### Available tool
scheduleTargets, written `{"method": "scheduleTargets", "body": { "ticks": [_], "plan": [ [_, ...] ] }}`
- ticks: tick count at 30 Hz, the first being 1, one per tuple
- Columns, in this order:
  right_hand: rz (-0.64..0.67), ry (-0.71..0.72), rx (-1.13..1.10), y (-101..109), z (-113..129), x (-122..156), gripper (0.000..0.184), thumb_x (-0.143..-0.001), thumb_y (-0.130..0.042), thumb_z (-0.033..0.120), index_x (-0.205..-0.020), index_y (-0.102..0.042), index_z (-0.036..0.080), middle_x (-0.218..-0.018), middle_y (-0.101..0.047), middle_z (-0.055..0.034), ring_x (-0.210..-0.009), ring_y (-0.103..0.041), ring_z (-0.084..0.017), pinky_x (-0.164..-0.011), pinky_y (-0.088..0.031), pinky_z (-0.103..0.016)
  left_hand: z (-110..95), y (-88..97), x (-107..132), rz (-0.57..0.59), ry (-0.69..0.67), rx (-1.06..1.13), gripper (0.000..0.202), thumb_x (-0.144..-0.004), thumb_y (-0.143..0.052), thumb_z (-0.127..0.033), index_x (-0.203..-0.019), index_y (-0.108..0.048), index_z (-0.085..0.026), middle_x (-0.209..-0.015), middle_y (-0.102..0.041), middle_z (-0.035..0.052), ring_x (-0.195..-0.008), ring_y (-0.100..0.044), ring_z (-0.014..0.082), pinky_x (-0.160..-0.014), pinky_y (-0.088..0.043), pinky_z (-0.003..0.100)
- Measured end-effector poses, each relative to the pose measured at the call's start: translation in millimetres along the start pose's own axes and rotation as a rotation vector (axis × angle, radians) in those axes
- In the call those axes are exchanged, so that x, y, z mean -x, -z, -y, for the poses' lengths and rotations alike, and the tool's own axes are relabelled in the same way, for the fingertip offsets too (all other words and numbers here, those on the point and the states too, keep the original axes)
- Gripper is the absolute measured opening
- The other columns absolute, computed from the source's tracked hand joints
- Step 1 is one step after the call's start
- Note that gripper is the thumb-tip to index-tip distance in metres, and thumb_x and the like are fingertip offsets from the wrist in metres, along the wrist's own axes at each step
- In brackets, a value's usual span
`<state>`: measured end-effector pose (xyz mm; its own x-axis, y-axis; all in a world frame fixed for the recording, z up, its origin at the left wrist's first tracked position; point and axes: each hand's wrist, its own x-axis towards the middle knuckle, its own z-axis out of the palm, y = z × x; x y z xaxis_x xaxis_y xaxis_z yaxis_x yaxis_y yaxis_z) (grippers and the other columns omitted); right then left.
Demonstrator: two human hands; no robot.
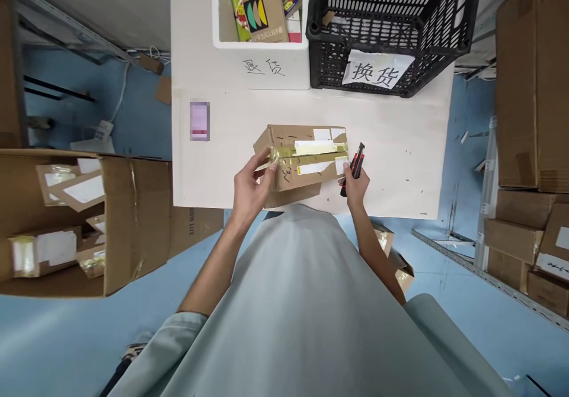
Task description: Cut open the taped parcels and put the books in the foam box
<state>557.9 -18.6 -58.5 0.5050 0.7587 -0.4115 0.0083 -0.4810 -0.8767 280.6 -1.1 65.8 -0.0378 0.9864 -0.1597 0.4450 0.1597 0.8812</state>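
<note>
A small taped cardboard parcel (pixel 302 157) with white labels lies on the white table (pixel 400 148) just in front of me. My left hand (pixel 251 186) grips its left end, thumb on the yellow tape. At the parcel's right end my right hand (pixel 355 185) is closed round a red and black utility knife (pixel 354 166), whose tip points up and away from me, close beside the box.
A white foam box (pixel 262 59) with colourful booklets stands at the table's back, a black plastic crate (pixel 391 35) with a paper sign to its right. A big open carton (pixel 66 219) of parcels sits on my left. Stacked cartons (pixel 528 148) fill shelving on the right.
</note>
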Motion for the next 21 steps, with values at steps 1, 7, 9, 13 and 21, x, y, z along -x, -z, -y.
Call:
{"method": "scheduleTargets", "body": {
  "ticks": [1,7,9,13,21],
  "plan": [
    [0.01,-0.026,0.0,0.0,-5.1,-4.3,0.043,-0.096,-0.074,0.065,-0.093,-0.063,0.024,-0.063,-0.062,0.0048,-0.056,-0.066,-0.017,-0.054,-0.054,-0.027,-7.0,-3.4,0.7,0.024,-0.016,-0.009,0.059,-0.11,-0.065,-0.066,-0.157,-0.07,-0.031,-0.162,-0.071,0.011,-0.147,-0.07,0.0339,-0.12,-0.064,0.054],
    [-0.008,-0.093,0.166,19.9,-15.5,-14.6,0.038,-0.103,-0.067,0.059,-0.099,-0.066,0.021,-0.065,-0.062,0.0055,-0.054,-0.068,-0.016,-0.054,-0.052,-0.025,-8.1,-42.3,-18.9,0.127,-0.259,-0.25,0.053,-0.113,-0.06,-0.06,-0.156,-0.071,-0.032,-0.147,-0.074,0.0119,-0.14,-0.068,0.0349,-0.123,-0.057,0.053],
    [-0.068,-0.055,0.224,31.0,-6.8,-7.8,0.039,-0.104,-0.064,0.059,-0.106,-0.067,0.021,-0.069,-0.065,0.0056,-0.056,-0.069,-0.014,-0.057,-0.054,-0.023,-4.8,-56.2,-27.9,0.162,-0.346,-0.325,0.049,-0.116,-0.057,-0.054,-0.158,-0.071,-0.033,-0.145,-0.073,0.0131,-0.137,-0.067,0.0358,-0.122,-0.055,0.054],
    [-0.081,0.064,0.182,48.1,21.6,17.4,0.051,-0.106,-0.059,0.068,-0.119,-0.071,0.02,-0.074,-0.07,0.0038,-0.057,-0.069,-0.015,-0.059,-0.057,-0.025,-7.1,-82.9,-40.0,0.273,-0.481,-0.526,0.046,-0.118,-0.054,-0.043,-0.162,-0.068,-0.035,-0.152,-0.068,0.0161,-0.136,-0.065,0.0367,-0.119,-0.053,0.056],
    [0.024,0.191,0.147,54.0,60.5,62.3,0.061,-0.112,-0.052,0.072,-0.151,-0.067,0.028,-0.133,-0.081,-0.0082,-0.069,-0.074,-0.015,-0.064,-0.066,-0.03,-9.8,-117.9,-45.2,0.44,-0.768,-0.538,0.049,-0.122,-0.04,-0.027,-0.165,-0.062,-0.023,-0.179,-0.055,0.013,-0.174,-0.041,0.034,-0.142,-0.034,0.061]
  ]
}}
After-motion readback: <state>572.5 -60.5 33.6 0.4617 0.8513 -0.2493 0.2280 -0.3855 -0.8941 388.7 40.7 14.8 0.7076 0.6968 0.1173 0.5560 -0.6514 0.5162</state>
